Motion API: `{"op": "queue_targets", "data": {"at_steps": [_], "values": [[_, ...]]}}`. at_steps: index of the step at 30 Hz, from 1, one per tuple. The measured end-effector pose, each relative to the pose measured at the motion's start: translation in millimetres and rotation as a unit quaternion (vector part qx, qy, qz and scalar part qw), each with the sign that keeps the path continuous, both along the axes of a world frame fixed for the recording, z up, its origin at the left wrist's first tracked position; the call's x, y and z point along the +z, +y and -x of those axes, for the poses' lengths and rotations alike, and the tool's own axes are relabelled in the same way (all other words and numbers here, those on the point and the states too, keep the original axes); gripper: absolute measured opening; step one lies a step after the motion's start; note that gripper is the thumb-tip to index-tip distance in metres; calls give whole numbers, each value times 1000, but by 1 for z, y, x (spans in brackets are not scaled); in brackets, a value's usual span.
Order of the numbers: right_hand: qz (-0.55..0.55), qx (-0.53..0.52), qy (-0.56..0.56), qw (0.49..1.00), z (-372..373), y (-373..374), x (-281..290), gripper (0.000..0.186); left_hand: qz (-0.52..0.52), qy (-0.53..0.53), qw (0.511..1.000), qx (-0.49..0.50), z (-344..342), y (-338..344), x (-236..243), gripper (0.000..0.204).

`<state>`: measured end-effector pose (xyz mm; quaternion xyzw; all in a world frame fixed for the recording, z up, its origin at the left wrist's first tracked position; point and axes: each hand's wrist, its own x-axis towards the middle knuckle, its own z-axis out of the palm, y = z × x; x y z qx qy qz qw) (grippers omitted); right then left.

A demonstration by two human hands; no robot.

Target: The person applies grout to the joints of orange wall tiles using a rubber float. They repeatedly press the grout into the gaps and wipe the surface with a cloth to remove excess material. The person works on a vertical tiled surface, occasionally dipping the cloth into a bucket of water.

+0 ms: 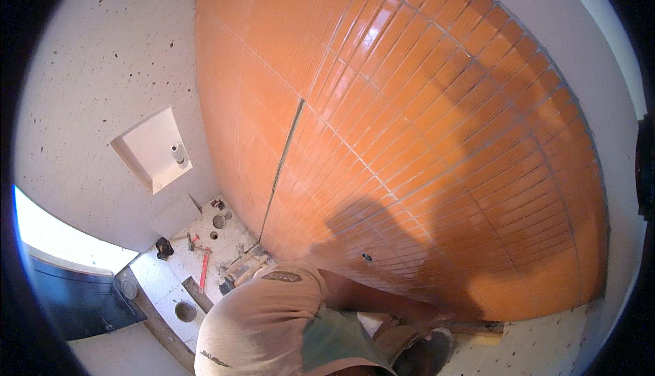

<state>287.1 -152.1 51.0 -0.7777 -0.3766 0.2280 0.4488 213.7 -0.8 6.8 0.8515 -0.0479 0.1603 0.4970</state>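
Neither my left hand nor my right hand is visible. Below me another person in a beige and teal shirt (252, 321) crouches with one bare arm (361, 293) reaching along the foot of an orange tiled wall (409, 137). That person's hand (426, 316) is in shadow near a timber strip (481, 338) and a dark shoe (430, 355); what it holds, if anything, I cannot make out. A long narrow dark slot (286, 149) runs down the tiles, and a small hole (366, 257) sits low in them.
At left, a speckled pale wall (95, 48) has a recessed box (143, 145) with a pipe fitting. The cluttered floor (164, 280) has round holes, a red tool (204, 270) and a black object (164, 248). A dark panel (82, 294) stands below a bright opening.
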Motion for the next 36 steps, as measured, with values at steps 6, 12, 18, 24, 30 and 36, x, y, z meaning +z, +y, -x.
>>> {"op": "queue_targets", "data": {"at_steps": [6, 12, 18, 24, 30, 36], "values": [[22, -1, 8, 1000, -12, -8, -12, 32, 28, -12, 999, 27, 11, -6, -7, 80], [40, -23, 22, 999, -18, -32, -26, 35, 78, 69, 994, 16, 44, -15, 29, 71], [59, -28, 29, 997, -25, -43, -34, 37, 58, 46, 995, 65, 29, -27, 11, 76], [85, -27, 31, 996, -40, -44, -39, 40, 57, 78, 994, 52, 26, -26, 15, 75], [121, -1, 33, 992, -64, -29, -28, 43, 8, 16, 996, 82, 2, -28, -6, 70], [105, -22, 2, 994, -67, -41, -45, 38, 14, -20, 992, 124, 4, -44, 6, 60]]}}
